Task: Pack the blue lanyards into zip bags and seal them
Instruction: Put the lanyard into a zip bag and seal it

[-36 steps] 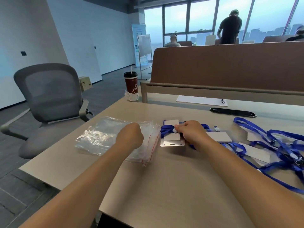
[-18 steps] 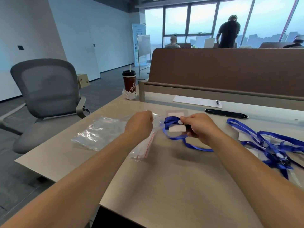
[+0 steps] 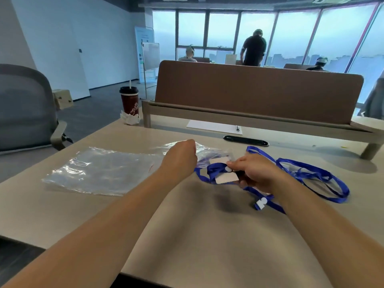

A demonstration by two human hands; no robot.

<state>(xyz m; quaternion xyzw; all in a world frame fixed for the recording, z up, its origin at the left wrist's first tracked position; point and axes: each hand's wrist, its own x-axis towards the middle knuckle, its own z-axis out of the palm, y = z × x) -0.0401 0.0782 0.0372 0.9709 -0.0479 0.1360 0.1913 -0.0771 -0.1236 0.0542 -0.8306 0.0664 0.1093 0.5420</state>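
Observation:
My right hand (image 3: pixel 254 173) grips a bundled blue lanyard (image 3: pixel 215 170) with its white badge card (image 3: pixel 225 178), held just above the desk. My left hand (image 3: pixel 180 157) pinches a clear zip bag (image 3: pixel 209 153) lifted off the desk, its mouth toward the lanyard; the lanyard's front end lies at or just inside that mouth. A stack of clear zip bags (image 3: pixel 101 173) lies flat to the left. More blue lanyards (image 3: pixel 311 177) lie in loops on the desk to the right, with a white clip (image 3: pixel 260 202) near my right wrist.
A beige desk (image 3: pixel 197 235) carries everything. A brown divider panel (image 3: pixel 255 92) runs along the back, with a sheet of paper and pen (image 3: pixel 214 127) and a black cable slot (image 3: pixel 246 140) before it. A coffee cup (image 3: pixel 129 101) stands back left. A grey office chair (image 3: pixel 25 109) is at left.
My left hand lifted one zip bag from the stack and brought it to the right. My right hand raised the bundled lanyard off the desk toward the bag's mouth.

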